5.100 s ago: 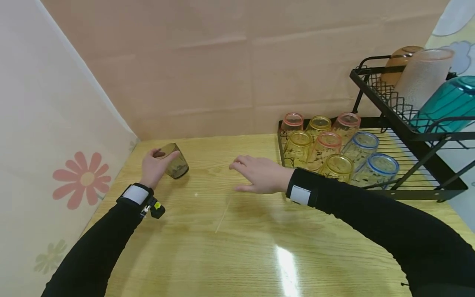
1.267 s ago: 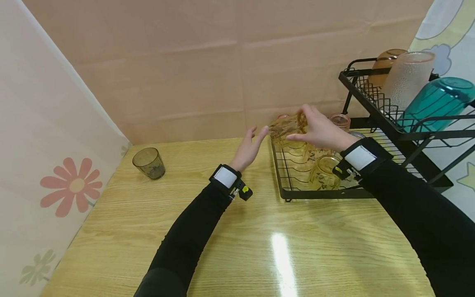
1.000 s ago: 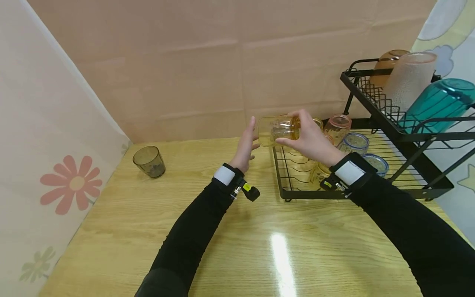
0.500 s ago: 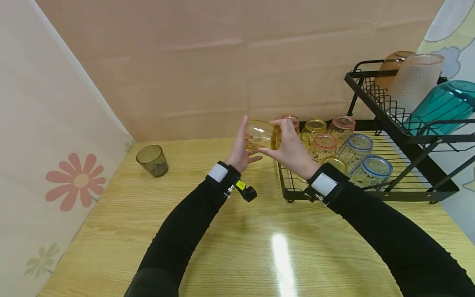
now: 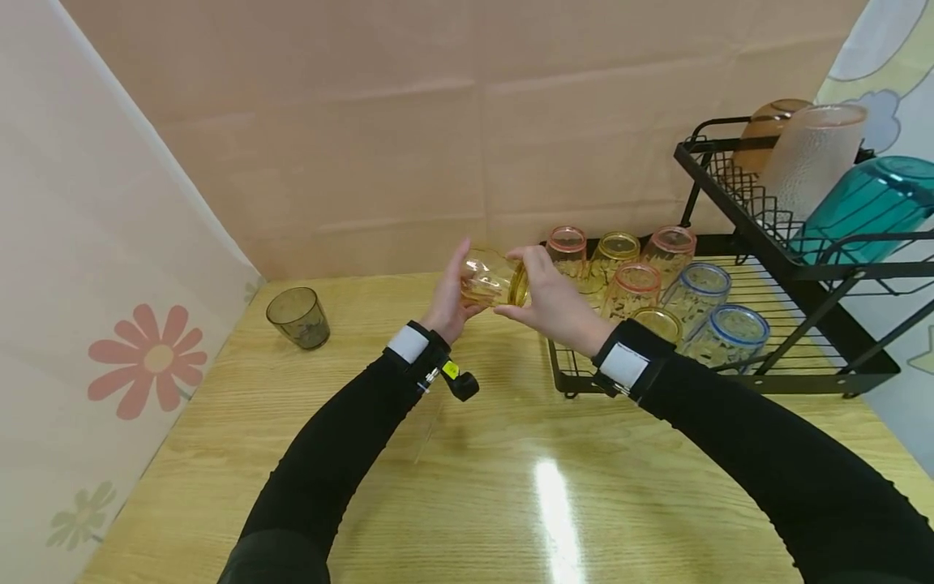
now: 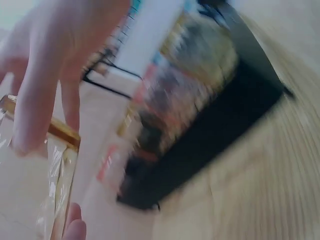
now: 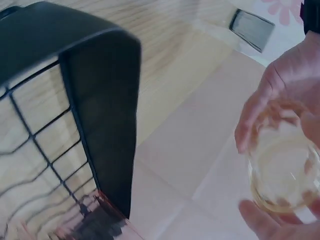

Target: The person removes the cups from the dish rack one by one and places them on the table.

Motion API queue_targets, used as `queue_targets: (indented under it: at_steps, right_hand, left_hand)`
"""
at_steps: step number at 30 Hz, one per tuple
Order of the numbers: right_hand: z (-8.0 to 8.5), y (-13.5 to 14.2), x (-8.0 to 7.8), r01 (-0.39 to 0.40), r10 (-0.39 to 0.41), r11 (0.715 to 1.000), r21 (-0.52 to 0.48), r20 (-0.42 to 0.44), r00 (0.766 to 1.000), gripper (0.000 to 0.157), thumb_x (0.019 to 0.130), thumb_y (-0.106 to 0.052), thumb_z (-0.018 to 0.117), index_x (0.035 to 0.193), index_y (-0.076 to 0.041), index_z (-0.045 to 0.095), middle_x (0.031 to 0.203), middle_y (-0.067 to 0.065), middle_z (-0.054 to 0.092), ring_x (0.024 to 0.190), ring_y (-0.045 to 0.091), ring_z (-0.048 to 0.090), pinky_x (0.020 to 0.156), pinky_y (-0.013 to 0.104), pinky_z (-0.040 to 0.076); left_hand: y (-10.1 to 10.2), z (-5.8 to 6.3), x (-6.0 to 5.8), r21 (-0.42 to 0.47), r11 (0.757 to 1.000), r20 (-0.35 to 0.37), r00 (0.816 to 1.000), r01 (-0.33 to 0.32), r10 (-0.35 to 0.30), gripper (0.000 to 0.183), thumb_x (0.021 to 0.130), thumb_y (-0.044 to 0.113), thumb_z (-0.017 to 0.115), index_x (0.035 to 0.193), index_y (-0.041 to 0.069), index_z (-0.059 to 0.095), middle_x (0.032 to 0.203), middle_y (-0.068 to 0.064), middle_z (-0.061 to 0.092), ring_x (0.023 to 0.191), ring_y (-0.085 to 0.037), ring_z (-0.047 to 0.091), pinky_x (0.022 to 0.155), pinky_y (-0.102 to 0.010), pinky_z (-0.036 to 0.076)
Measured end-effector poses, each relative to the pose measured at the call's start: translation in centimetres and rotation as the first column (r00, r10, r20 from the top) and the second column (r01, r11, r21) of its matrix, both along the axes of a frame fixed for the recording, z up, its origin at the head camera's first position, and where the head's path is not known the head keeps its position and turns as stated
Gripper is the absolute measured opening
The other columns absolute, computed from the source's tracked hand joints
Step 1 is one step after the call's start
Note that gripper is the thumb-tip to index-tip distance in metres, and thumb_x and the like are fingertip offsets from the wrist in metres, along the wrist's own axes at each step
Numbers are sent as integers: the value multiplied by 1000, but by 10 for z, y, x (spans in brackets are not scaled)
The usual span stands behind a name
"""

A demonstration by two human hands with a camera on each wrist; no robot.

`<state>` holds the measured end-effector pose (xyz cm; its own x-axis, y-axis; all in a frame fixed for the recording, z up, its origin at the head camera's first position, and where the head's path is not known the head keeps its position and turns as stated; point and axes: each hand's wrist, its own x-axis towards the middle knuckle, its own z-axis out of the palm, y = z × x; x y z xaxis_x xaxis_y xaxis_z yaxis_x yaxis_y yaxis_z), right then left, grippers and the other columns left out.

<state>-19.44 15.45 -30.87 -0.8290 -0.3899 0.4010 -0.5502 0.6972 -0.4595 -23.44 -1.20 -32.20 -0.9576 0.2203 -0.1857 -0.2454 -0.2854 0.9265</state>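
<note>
A yellow glass tumbler [image 5: 490, 278] is tilted on its side above the table, between both hands. My right hand [image 5: 560, 307] grips its thick base end with thumb and fingers. My left hand [image 5: 442, 302] holds the mouth end, thumb behind and fingers beneath. In the right wrist view the tumbler [image 7: 282, 167] sits between the left hand [image 7: 280, 82] above and right fingertips below. The left wrist view has the right hand [image 6: 52, 55] over the golden base rim. A smoky brown glass [image 5: 299, 319] stands upright on the table at left.
Several upside-down tumblers, such as a blue-rimmed one [image 5: 730, 334], fill part of the black rack's lower tray [image 5: 803, 383]. An orange glass, a frosted glass [image 5: 813, 162] and a teal glass [image 5: 864, 203] occupy its upper shelf. A patterned wall covering [image 5: 95, 268] bounds the left.
The left hand has let go of the brown glass, now standing upright. The right hand has lifted the yellow tumbler from the rack and brought it left, where the left hand has taken hold.
</note>
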Motion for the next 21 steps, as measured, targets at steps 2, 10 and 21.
queue_targets:
  at_steps: [2, 10, 21]
  right_hand:
    - [2, 1, 3, -33, 27, 996, 86, 69, 997, 73, 85, -19, 77, 138, 3, 32, 131, 23, 39, 79, 30, 57, 67, 39, 52]
    - [8, 1, 15, -267, 152, 838, 476, 266, 952, 83, 86, -34, 75, 149, -3, 30, 141, 23, 40, 78, 21, 64, 65, 31, 54]
    - [4, 15, 23, -312, 162, 743, 593, 293, 942, 83, 81, -36, 79, 149, -9, 39, 142, 21, 43, 117, 36, 54, 88, 49, 49]
  left_hand:
    - [-10, -5, -2, -81, 997, -33, 999, 6, -9, 71, 93, 58, 49, 132, -2, 52, 122, -18, 55, 95, -22, 57, 91, -39, 46]
    - [-59, -23, -5, -402, 912, -100, 987, 74, -125, 74, 94, 55, 51, 144, 1, 43, 148, -15, 39, 132, -30, 40, 102, -47, 40]
    - [-115, -33, -19, -766, 643, -187, 956, 4, -228, 84, 92, 57, 55, 147, -4, 34, 135, -22, 50, 113, -35, 53, 99, -46, 41]
